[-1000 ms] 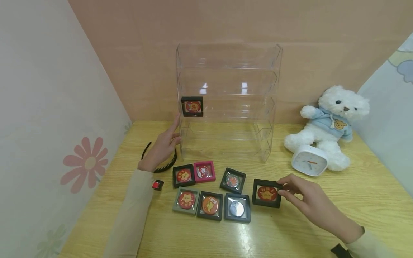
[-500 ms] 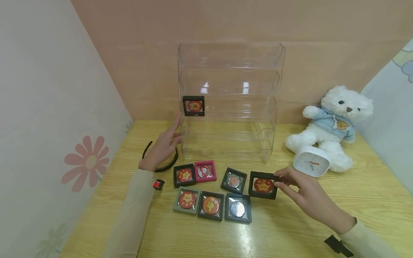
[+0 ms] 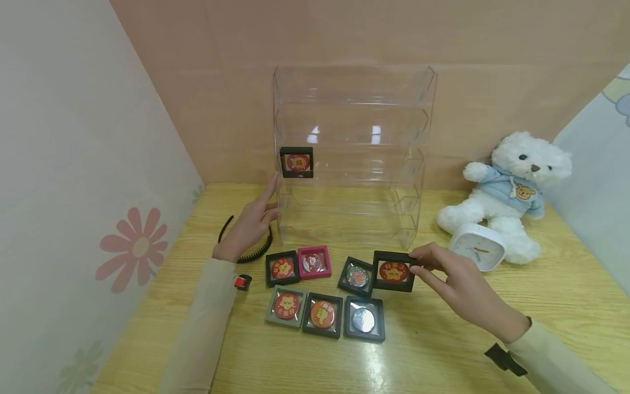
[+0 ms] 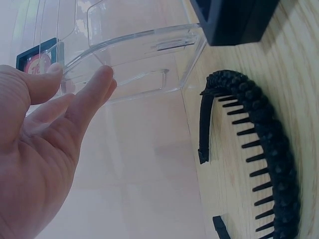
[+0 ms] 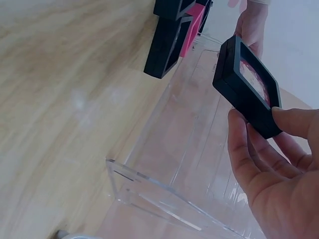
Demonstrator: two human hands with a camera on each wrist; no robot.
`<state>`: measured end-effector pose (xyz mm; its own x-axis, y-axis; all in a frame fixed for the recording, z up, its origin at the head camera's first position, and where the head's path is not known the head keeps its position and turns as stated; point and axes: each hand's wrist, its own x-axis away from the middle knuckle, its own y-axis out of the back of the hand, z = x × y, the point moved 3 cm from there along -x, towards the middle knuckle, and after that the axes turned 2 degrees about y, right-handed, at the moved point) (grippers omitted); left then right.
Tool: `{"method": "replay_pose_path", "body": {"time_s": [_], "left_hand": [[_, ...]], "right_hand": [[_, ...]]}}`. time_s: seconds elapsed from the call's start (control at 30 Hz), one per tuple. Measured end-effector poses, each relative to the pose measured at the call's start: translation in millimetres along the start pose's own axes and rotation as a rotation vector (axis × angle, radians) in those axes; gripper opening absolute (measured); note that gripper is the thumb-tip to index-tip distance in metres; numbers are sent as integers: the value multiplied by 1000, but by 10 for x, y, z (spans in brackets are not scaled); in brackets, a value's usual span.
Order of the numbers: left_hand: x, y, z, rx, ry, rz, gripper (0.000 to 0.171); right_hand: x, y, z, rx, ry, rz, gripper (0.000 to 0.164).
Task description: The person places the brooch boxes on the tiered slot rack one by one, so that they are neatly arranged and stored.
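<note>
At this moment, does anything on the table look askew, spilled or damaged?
Nothing looks spilled or damaged. One black frame lies turned at an angle, out of line. In the greenish frame, the star badge seems upside down: its lettering is below the star, while in the held frame, in the right hand, it is above.

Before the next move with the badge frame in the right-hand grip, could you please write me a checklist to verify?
1. Right-hand grip on the held black badge frame: ok, it pinches one edge.
2. Star badge orientation: ok, upright in the head view.
3. Clear acrylic rack steadied: cannot tell; the left-hand grip touches its side, but pressure does not show.
4. Room beside the racked black frame: ok, no other frame shows on that tier.
5. Gap to the nearest tabletop frame: ok, the right-wrist view shows them apart.
6. Held frame on a tier: not ok, it is in front of the rack.
</note>
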<state>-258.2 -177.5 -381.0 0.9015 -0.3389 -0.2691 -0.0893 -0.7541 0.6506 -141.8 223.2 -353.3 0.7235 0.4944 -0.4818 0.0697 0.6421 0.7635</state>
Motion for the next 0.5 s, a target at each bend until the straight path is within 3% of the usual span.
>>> {"method": "replay_pose_path", "body": {"time_s": [0.5], "left_hand": [[4, -5, -7, -12, -10, 0, 89]], "right_hand": [[-297, -132, -17, -54, 42, -16, 31]]}}
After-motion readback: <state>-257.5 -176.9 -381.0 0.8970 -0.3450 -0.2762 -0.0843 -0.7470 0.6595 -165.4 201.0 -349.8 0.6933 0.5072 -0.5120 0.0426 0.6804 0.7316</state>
